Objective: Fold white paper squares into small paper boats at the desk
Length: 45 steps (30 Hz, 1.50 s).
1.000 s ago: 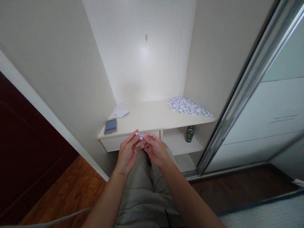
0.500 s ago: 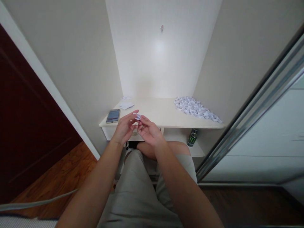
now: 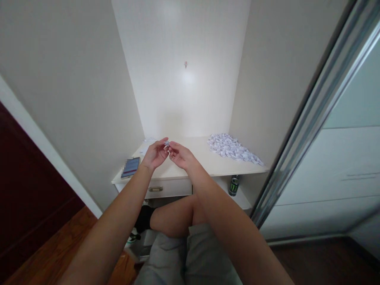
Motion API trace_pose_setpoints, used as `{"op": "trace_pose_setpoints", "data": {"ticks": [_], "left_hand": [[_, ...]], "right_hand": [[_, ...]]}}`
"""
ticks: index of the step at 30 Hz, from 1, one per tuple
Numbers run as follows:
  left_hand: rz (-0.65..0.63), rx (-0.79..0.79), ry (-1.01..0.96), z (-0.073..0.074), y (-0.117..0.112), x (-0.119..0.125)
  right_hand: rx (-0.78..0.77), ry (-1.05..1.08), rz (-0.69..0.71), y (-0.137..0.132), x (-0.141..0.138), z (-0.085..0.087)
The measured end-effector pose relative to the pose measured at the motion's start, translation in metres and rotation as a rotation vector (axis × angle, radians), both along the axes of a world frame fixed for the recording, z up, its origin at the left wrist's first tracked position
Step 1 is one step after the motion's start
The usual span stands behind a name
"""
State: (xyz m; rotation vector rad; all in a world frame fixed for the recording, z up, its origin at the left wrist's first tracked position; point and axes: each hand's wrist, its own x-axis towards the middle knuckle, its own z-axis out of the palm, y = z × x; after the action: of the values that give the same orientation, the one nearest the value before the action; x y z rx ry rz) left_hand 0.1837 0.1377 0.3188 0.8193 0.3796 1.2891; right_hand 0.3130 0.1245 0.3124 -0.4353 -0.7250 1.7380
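Over the front part of the white desk, my left hand and my right hand meet at the fingertips. Between them is a small folded piece of white paper, pinched by the fingers of both. Its exact shape is partly hidden by the fingertips. To the right on the desk lies a heap of many small folded white paper pieces, linked or piled closely together. A few flat white paper slips lie behind my left hand.
A phone lies at the desk's left front edge. Under the top are a drawer with a metal handle and a shelf holding a dark green-marked can. Side walls and a sliding-door frame bound the right.
The camera view has tilted and shifted, so the desk sits lower and further left. Both hands still pinch the paper, and now appear further in over the desktop.
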Motion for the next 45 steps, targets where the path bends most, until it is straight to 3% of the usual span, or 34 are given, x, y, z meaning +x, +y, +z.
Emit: {"op": "trace_pose_setpoints", "data": {"ticks": [3, 9, 14, 19, 23, 27, 38, 45], "left_hand": [[-0.047, -0.022, 0.020, -0.013, 0.042, -0.001], [-0.126, -0.102, 0.102, -0.058, 0.126, 0.003], [-0.025, -0.140, 0.153, -0.079, 0.163, 0.015], [0.045, -0.163, 0.184, -0.095, 0.168, 0.022], [0.091, -0.162, 0.239, -0.104, 0.163, 0.023], [0.104, -0.145, 0.266, -0.109, 0.163, 0.025], [-0.003, -0.113, 0.379, -0.116, 0.170, 0.018], [-0.105, -0.181, 0.451, -0.114, 0.175, 0.009]], "right_hand": [[0.004, -0.060, -0.048, 0.040, 0.009, -0.010], [-0.037, -0.230, -0.148, 0.121, 0.035, -0.044], [0.000, -0.384, -0.040, 0.177, 0.063, -0.061], [-0.006, -0.464, 0.088, 0.203, 0.078, -0.079], [-0.058, -0.419, 0.112, 0.201, 0.081, -0.093], [-0.023, -0.421, 0.106, 0.196, 0.083, -0.096], [0.038, -0.458, 0.157, 0.195, 0.083, -0.101], [0.037, -0.498, 0.156, 0.196, 0.081, -0.103]]}}
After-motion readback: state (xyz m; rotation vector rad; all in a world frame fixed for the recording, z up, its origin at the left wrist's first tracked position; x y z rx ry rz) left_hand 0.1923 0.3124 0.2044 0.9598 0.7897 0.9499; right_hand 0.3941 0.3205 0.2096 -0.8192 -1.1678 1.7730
